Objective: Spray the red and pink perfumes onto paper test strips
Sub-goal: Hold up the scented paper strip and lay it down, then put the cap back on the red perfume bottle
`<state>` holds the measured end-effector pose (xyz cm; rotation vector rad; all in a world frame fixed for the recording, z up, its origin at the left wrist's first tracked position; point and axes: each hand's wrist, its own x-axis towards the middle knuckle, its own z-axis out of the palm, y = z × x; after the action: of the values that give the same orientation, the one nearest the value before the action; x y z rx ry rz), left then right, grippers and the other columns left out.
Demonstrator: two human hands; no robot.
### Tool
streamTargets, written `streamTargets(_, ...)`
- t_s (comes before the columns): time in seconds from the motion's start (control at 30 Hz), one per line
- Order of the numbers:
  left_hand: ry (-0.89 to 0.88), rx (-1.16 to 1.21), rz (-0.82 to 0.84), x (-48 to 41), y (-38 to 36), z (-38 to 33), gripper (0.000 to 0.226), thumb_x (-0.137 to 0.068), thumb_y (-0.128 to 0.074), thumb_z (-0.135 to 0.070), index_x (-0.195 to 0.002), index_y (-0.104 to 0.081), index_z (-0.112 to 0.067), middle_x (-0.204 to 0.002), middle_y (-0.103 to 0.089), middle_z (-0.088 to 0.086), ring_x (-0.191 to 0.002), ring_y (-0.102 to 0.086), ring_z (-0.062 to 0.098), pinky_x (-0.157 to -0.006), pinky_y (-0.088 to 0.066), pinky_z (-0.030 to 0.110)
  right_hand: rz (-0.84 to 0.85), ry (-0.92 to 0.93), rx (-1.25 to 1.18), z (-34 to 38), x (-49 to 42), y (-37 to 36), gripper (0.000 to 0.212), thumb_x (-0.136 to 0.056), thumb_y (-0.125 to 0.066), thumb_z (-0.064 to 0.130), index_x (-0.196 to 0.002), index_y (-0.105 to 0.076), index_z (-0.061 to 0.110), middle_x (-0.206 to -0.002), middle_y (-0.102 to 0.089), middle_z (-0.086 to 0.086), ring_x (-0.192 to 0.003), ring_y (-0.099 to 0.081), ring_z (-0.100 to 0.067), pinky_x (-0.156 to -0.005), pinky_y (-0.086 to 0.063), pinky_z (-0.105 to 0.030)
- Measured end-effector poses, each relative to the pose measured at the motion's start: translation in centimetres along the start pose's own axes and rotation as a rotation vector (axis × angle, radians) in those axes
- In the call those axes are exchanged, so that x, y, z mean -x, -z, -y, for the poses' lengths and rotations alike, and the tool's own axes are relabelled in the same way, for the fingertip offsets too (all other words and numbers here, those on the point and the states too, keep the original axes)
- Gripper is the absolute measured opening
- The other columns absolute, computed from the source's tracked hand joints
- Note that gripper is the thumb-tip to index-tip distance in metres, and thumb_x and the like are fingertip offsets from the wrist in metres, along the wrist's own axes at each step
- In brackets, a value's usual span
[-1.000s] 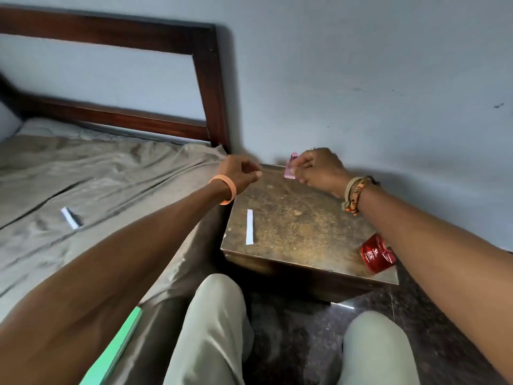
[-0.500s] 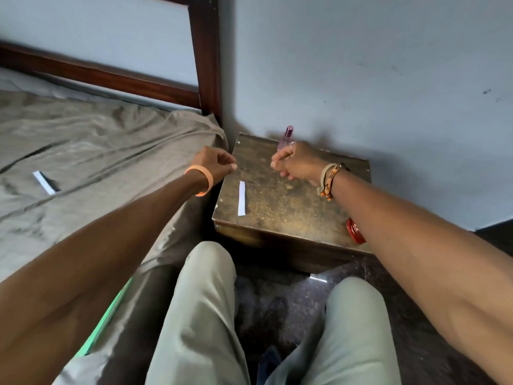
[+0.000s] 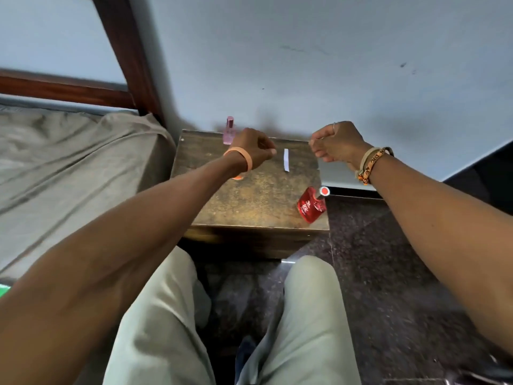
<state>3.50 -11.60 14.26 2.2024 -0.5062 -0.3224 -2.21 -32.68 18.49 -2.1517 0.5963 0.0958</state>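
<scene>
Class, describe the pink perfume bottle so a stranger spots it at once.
Start at the wooden table beside the bed. The pink perfume bottle stands at its far left corner, by the wall. It is slim and pale, unlike the broad red bottle near the front right edge.

My only camera rides on my head, facing forward and tilted steeply down along both outstretched forearms. My left hand (image 3: 251, 151) and right hand (image 3: 337, 144) land mid-frame, fairly far from the lens. The wooden table (image 3: 249, 207) lies just beneath them, the wall (image 3: 305, 65) beyond my knuckles, and my knees (image 3: 166, 315) closest, at the bottom edge.
</scene>
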Motion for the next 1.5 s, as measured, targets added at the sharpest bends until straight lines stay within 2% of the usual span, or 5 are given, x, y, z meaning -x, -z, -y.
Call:
streamTargets(0.63,0.066,-0.018,0.227,-1.2,-9.5,0.0,0.040,-0.065,-0.086,-0.014,-0.102,-0.070,-0.013,-0.095,-0.072,0.003,-0.085,-0.067,0.015,-0.080,-0.056,0.029,-0.012,-0.140,-0.050,-12.4,-0.4,0.9,0.017,-0.087,-0.075,0.021,-0.101,-0.071,0.012,-0.090,-0.074,-0.005,-0.083,-0.073,-0.018,-0.073,-0.061,-0.030)
streamTargets(0.87,-0.014,-0.065,0.287,0.6,-11.6,-1.4,0.092,-0.047,-0.093,-0.029,-0.129,-0.054,-0.015,-0.120,-0.062,0.001,-0.102,-0.059,0.018,-0.088,-0.054,0.037,-0.015,0.595,0.735,-9.3,2.1,1.9,0.063,-0.096,-0.033,0.065,-0.133,-0.056,0.020,-0.091,-0.067,-0.002,-0.076,-0.064,-0.019,-0.068,-0.056,-0.038)
streamTargets(1.03,-0.026,-0.075,0.231,1.8,-14.0,-1.2,0.087,-0.045,-0.092,-0.034,-0.122,-0.053,-0.023,-0.117,-0.062,-0.002,-0.105,-0.058,0.017,-0.094,-0.049,0.033,0.139,0.913,1.229,-9.6,2.5,0.8,0.057,-0.100,-0.023,0.060,-0.123,-0.053,0.017,-0.107,-0.063,-0.003,-0.084,-0.063,-0.020,-0.072,-0.050,-0.030)
streamTargets(1.27,-0.014,-0.005,0.079,2.3,-15.5,-0.6,0.074,-0.050,-0.090,-0.042,-0.114,-0.058,-0.026,-0.109,-0.064,-0.008,-0.088,-0.051,0.004,-0.078,-0.039,0.017,0.129,0.911,1.255,-10.8,2.1,-0.8,0.046,-0.104,-0.025,0.047,-0.116,-0.054,0.013,-0.090,-0.069,-0.002,-0.078,-0.068,-0.022,-0.063,-0.043,-0.031)
streamTargets(1.5,-0.032,0.010,0.023,2.0,-16.4,0.1,0.065,-0.051,-0.084,-0.044,-0.108,-0.057,-0.026,-0.102,-0.065,-0.009,-0.091,-0.060,0.009,-0.083,-0.049,0.023,-0.027,0.452,1.031,-10.9,2.9,-3.4,0.056,-0.099,-0.021,0.062,-0.122,-0.043,0.015,-0.088,-0.072,-0.005,-0.082,-0.072,-0.028,-0.061,-0.046,-0.035)
